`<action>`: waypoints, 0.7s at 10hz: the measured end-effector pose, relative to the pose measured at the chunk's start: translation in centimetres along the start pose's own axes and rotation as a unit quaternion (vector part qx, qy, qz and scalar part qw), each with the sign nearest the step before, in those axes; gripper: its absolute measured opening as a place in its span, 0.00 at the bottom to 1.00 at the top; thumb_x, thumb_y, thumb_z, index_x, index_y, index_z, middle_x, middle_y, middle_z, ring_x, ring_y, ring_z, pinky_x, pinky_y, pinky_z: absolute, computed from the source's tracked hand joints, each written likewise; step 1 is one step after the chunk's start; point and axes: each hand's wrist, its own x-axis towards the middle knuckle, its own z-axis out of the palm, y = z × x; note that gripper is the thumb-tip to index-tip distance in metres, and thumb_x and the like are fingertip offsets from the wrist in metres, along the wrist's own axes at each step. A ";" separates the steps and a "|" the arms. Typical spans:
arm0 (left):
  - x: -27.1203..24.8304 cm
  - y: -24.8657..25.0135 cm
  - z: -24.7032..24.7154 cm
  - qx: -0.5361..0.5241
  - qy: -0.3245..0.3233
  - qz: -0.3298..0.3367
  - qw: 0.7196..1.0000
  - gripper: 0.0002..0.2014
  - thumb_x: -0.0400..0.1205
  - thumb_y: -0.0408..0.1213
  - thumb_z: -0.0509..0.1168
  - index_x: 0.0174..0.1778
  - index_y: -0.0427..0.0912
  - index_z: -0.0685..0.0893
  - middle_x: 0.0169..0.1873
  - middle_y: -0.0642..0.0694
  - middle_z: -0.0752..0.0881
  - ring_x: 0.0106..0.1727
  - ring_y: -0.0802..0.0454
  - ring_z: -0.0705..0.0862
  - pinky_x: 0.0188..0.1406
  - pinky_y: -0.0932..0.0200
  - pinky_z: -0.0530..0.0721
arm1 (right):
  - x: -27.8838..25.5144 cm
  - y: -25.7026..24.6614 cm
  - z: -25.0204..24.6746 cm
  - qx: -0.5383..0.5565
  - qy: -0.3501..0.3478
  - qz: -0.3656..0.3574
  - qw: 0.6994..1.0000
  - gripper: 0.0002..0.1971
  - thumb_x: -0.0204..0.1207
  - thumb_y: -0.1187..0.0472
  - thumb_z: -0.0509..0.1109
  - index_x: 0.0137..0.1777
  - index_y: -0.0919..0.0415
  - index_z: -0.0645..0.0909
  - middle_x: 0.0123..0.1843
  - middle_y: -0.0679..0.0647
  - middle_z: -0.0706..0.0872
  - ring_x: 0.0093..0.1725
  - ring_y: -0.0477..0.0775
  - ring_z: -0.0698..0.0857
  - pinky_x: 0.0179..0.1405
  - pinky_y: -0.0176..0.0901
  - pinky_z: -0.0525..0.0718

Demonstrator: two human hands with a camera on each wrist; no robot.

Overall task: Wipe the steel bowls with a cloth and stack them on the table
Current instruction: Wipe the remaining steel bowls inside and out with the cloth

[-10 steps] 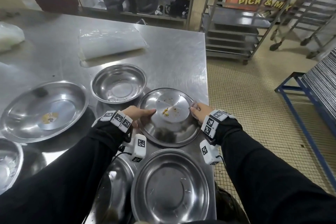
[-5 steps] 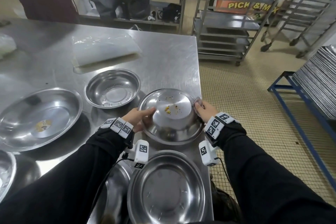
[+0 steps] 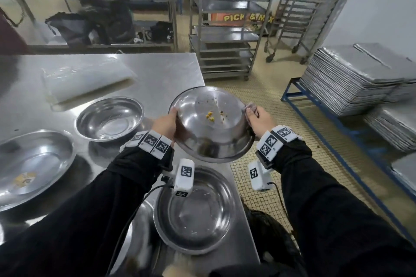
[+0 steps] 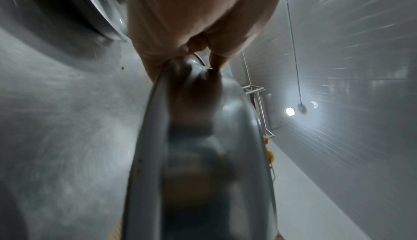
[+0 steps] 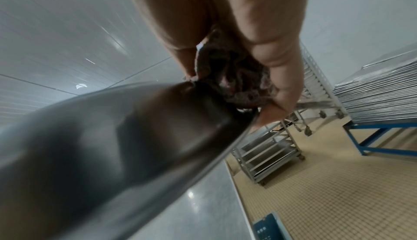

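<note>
A steel bowl (image 3: 211,126) with yellow food crumbs inside is held in the air above the table's right edge, tilted away from me. My left hand (image 3: 165,126) grips its left rim (image 4: 155,119). My right hand (image 3: 258,119) grips the right rim together with a crumpled pinkish cloth (image 3: 249,108), which shows bunched between palm and fingers (image 5: 234,76) in the right wrist view. Another steel bowl (image 3: 195,211) sits on the table just below. A smaller bowl (image 3: 110,119) and a wide one (image 3: 31,166) lie further left.
The steel table (image 3: 157,69) ends at its right edge beside the tiled floor. A clear plastic bag (image 3: 85,78) lies at the back of the table. Wheeled tray racks (image 3: 225,29) stand behind, and stacked baking trays (image 3: 360,78) rest on a blue frame at right.
Both hands have lifted the crumbed bowl off the table and tilted it away from me. The head view has risen and turned towards the racks.
</note>
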 end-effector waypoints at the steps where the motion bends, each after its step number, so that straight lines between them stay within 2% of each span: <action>1: -1.3 -0.3 1.0 0.015 -0.036 0.006 0.999 0.22 0.84 0.55 0.57 0.54 0.39 0.83 0.48 0.43 0.83 0.48 0.45 0.83 0.61 0.41 0.84 | -2.6 1.2 -1.9 -0.002 0.025 0.008 1.000 0.18 0.86 0.52 0.55 0.64 0.66 0.76 0.56 0.59 0.80 0.58 0.59 0.79 0.43 0.37 0.66; 2: -3.6 -2.1 3.9 0.020 -0.054 0.008 0.998 0.16 0.84 0.53 0.55 0.45 0.46 0.81 0.46 0.45 0.83 0.46 0.46 0.82 0.62 0.41 0.83 | -5.5 3.8 -4.2 -0.002 0.043 0.030 0.999 0.19 0.85 0.51 0.55 0.66 0.64 0.75 0.61 0.62 0.81 0.62 0.63 0.79 0.56 0.45 0.75; 3: -5.8 -2.5 6.1 0.035 -0.076 0.001 0.996 0.15 0.87 0.49 0.53 0.37 0.50 0.75 0.45 0.45 0.82 0.40 0.51 0.80 0.62 0.42 0.82 | -8.0 6.4 -6.1 -0.016 0.056 0.044 0.997 0.18 0.86 0.55 0.54 0.68 0.65 0.73 0.65 0.64 0.80 0.64 0.64 0.79 0.60 0.48 0.74; 4: -7.2 -3.4 7.8 0.041 -0.088 -0.001 0.995 0.15 0.88 0.49 0.53 0.40 0.47 0.76 0.42 0.46 0.81 0.40 0.51 0.79 0.62 0.43 0.82 | -9.3 7.9 -7.6 -0.027 0.063 0.053 0.996 0.17 0.86 0.57 0.54 0.70 0.64 0.71 0.67 0.64 0.79 0.66 0.63 0.78 0.61 0.48 0.73; 5: -7.6 -4.1 9.5 0.042 -0.095 0.005 0.995 0.13 0.88 0.48 0.53 0.46 0.45 0.77 0.43 0.46 0.81 0.45 0.47 0.80 0.64 0.42 0.82 | -10.0 9.7 -8.9 -0.036 0.077 0.055 0.995 0.17 0.86 0.58 0.55 0.72 0.62 0.69 0.67 0.63 0.79 0.66 0.63 0.78 0.58 0.46 0.73; 6: -8.2 -5.0 11.8 0.013 -0.095 -0.001 0.995 0.14 0.88 0.47 0.53 0.57 0.43 0.78 0.49 0.43 0.81 0.49 0.45 0.81 0.64 0.40 0.81 | -9.8 11.8 -10.9 -0.014 0.112 0.049 0.992 0.16 0.84 0.59 0.60 0.69 0.62 0.69 0.62 0.60 0.82 0.59 0.59 0.81 0.48 0.38 0.70; 7: -8.9 -5.5 13.4 -0.018 -0.079 -0.012 0.997 0.14 0.89 0.46 0.52 0.55 0.42 0.78 0.47 0.43 0.82 0.43 0.47 0.82 0.53 0.44 0.85 | -9.1 12.9 -12.2 -0.030 0.110 0.015 0.993 0.15 0.82 0.58 0.64 0.66 0.61 0.74 0.57 0.56 0.83 0.53 0.52 0.81 0.45 0.35 0.70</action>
